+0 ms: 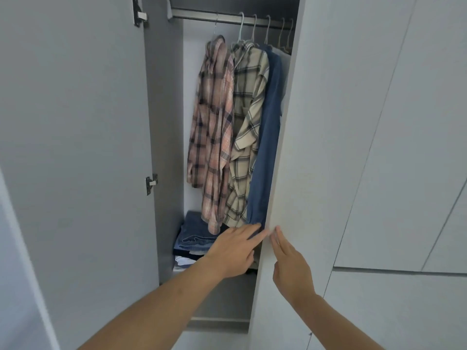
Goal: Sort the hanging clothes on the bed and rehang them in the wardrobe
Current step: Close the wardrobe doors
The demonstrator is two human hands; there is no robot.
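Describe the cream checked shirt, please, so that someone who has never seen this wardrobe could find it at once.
Look at the metal rail across the top of the open wardrobe. Hanging garments run along it; the cream checked shirt is second from the left, between a pink plaid shirt and a plain blue garment. It alone has a pale cream ground with dark check lines.

Head view, close, facing open wardrobe

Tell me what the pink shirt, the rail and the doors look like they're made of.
Pink shirt: soft woven plaid cloth, maybe flannel; it drapes in loose folds and looks matte.
Rail: likely metal; a smooth grey bar with a dull sheen.
Doors: probably laminated or painted board; flat, matte pale grey, with metal hinges.
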